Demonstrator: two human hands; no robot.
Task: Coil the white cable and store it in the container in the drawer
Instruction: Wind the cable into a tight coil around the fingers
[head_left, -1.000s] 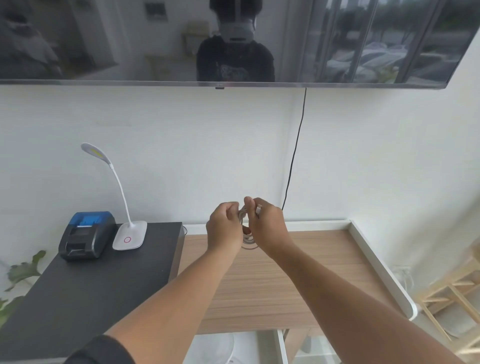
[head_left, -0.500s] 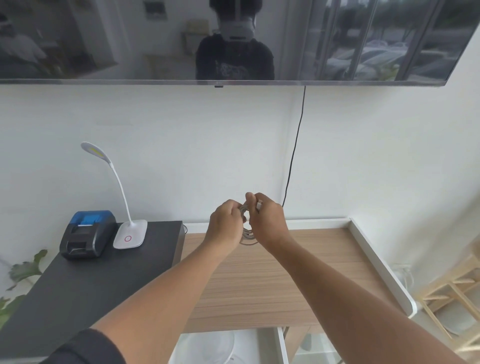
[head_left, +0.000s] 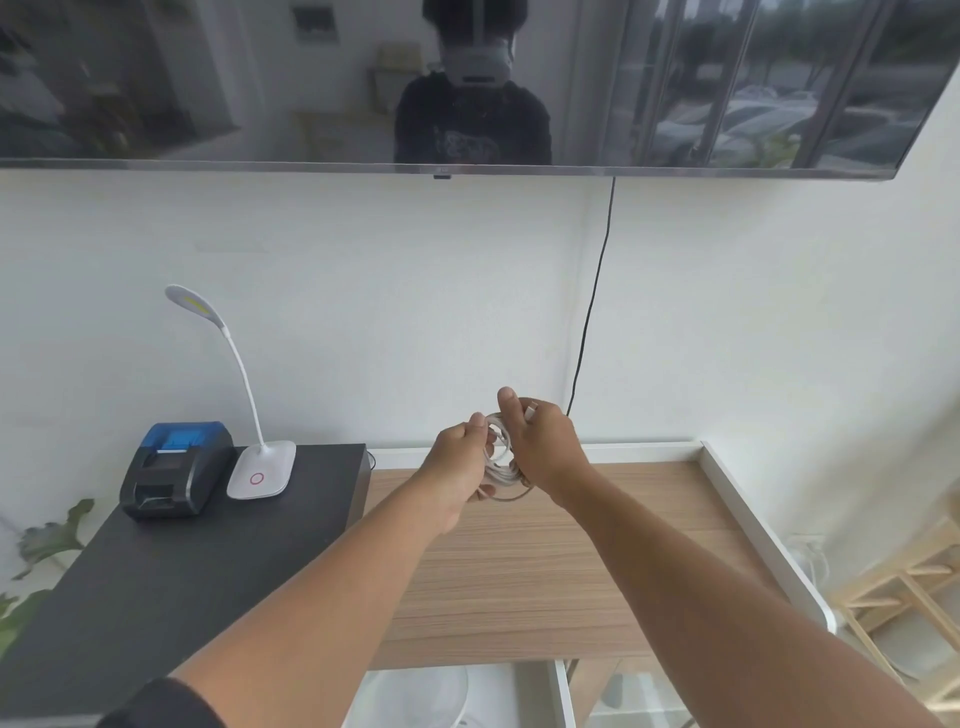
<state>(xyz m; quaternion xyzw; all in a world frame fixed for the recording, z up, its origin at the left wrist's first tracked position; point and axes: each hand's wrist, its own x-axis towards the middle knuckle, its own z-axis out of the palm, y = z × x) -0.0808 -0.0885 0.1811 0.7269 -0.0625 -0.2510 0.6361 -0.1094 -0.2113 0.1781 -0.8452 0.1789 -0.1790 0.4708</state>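
Over the wooden desk (head_left: 545, 561) the two hands have drawn a little apart compared with a moment ago, and the white cable (head_left: 500, 457) now shows plainly between them as a small bundle of loops — before, it was mostly hidden behind closed fists. The left hand (head_left: 460, 467) is curled shut on the near side of the coil, fingers pinching the loops low down. The right hand (head_left: 540, 447) is clamped on the far side, thumb standing up above the bundle, with what looks like a plug end poking out by its knuckles. The coil hangs in the air above the desk's back half, touching nothing but the hands.

To my eye the winding is about done — several turns sit together and no long tail trails off, though a loose loop sags at the bottom. The storing is all still ahead: the open drawer (head_left: 563, 696) sits below the desk's front edge, and a pale container (head_left: 415, 696) seems to rest in it, only partly in sight.
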